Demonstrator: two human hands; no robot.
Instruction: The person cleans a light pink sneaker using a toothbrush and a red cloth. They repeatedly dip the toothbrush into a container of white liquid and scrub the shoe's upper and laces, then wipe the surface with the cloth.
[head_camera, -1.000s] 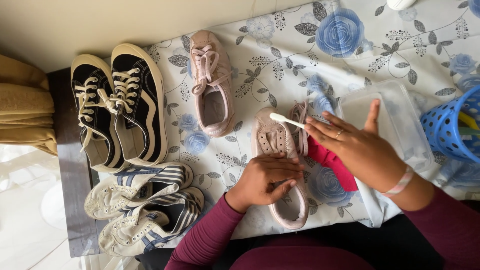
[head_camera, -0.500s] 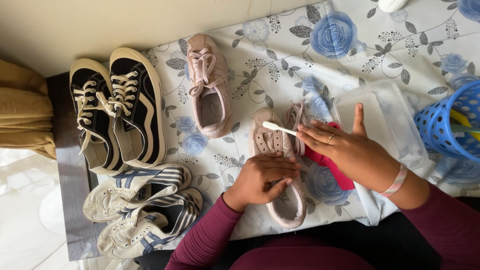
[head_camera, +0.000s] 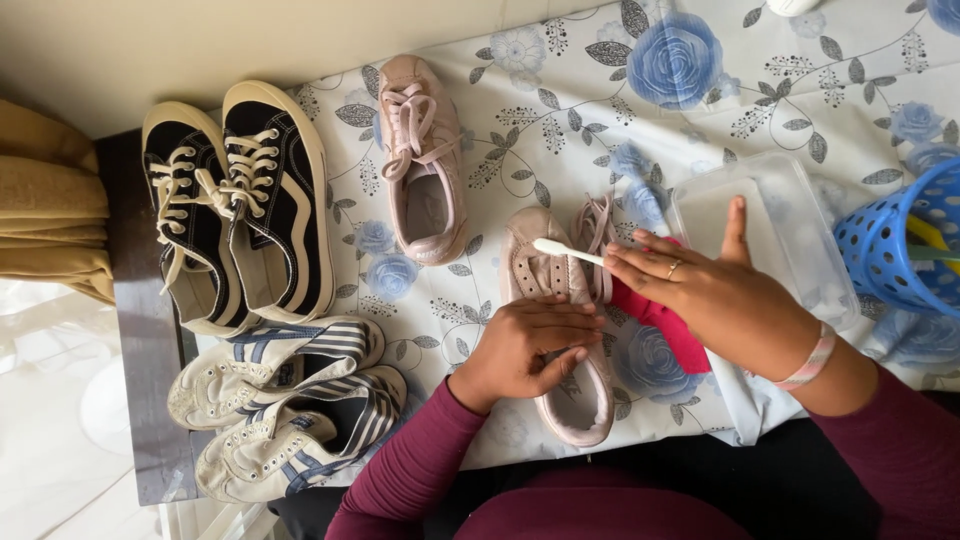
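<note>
So the left hand (head_camera: 525, 345) is clamped over the middle of a pink sneaker (head_camera: 555, 330) lying near the front edge of the table (head_camera: 560, 110), fingers curled around its side. Right hand (head_camera: 715, 300) is pinching a white toothbrush (head_camera: 567, 251), bristle end down on the shoe's toe area. A red cloth (head_camera: 665, 325) sits under that hand, touching the shoe. Matching pink sneaker (head_camera: 425, 160) is up toward the back edge. Clear plastic tub (head_camera: 790, 215) is just beside the right hand, with a blue basket (head_camera: 900, 250) at the right edge. Black sneakers (head_camera: 240, 205) and striped white sneakers (head_camera: 290, 405) are at the left edge.
</note>
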